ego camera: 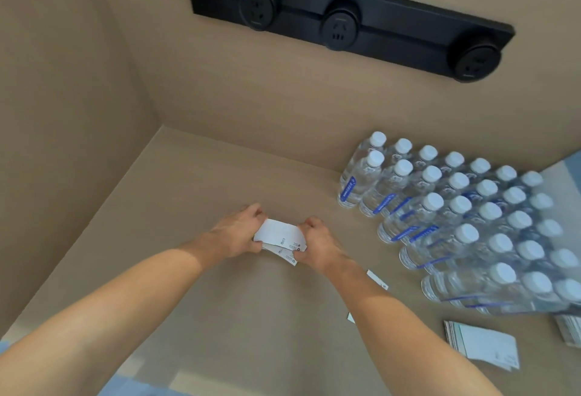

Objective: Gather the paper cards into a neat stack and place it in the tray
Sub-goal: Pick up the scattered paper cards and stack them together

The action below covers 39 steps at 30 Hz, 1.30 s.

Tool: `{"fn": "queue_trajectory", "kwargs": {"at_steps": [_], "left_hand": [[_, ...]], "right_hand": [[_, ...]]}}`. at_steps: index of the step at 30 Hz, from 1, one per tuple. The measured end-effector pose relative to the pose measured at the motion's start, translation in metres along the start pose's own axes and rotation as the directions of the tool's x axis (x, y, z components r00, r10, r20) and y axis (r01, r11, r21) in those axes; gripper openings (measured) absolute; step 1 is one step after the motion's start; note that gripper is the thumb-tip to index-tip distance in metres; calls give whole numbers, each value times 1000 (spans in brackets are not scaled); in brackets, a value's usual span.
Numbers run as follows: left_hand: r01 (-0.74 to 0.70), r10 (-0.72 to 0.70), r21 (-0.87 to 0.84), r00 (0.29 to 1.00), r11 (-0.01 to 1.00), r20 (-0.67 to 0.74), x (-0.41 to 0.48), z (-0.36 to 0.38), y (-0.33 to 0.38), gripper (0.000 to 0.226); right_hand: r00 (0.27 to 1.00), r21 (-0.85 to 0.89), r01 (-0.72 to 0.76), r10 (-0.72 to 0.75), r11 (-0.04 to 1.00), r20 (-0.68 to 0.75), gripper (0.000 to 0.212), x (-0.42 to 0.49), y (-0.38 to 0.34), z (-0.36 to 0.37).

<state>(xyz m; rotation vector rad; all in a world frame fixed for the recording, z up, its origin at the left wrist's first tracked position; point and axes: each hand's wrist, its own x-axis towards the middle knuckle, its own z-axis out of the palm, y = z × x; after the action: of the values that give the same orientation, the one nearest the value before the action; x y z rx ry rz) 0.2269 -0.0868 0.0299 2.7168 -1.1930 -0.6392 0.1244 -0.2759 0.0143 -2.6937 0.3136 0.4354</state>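
A small bunch of white paper cards (280,235) is held between both hands just above the beige tabletop, slightly fanned, with small print along the near edge. My left hand (239,232) grips its left end and my right hand (316,243) grips its right end. A loose card (377,279) lies on the table beside my right forearm, and a corner of another card (351,317) pokes out from under that arm. A bigger pile of cards (482,343) lies at the lower right. No tray is in view.
Many clear water bottles (456,216) with white caps stand in rows at the right. A black socket strip (342,15) is fixed on the back wall. Beige walls close the table at the left and back. Another paper bundle (570,329) sits at the right edge.
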Motion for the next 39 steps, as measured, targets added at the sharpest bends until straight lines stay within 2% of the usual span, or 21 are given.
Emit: {"fn": "queue_trajectory", "kwargs": {"at_steps": [8, 15, 22, 24, 28, 34, 39], "left_hand": [[-71, 70, 29, 996, 997, 57, 20, 23, -2, 46], [-74, 76, -34, 996, 997, 55, 25, 39, -19, 44], [-100, 107, -109, 993, 989, 56, 32, 44, -23, 55], [-84, 94, -135, 993, 987, 74, 33, 44, -23, 52], [-56, 74, -168, 992, 984, 99, 35, 46, -25, 39], [-9, 35, -229, 994, 973, 108, 35, 51, -25, 33], [11, 17, -314, 996, 949, 87, 34, 57, -27, 28]], "right_hand": [[993, 57, -121, 120, 991, 9, 47, -4, 9, 26], [987, 108, -162, 162, 981, 10, 43, 0, 5, 45], [979, 192, -199, 203, 961, 0, 54, 0, 1, 51], [982, 167, -186, 188, 968, 4, 58, 0, 0, 53], [979, 151, -201, 203, 968, 3, 51, 1, -1, 53], [977, 82, -211, 209, 974, 38, 44, 11, 0, 48], [982, 74, -188, 187, 979, 17, 48, 11, 2, 44]]}}
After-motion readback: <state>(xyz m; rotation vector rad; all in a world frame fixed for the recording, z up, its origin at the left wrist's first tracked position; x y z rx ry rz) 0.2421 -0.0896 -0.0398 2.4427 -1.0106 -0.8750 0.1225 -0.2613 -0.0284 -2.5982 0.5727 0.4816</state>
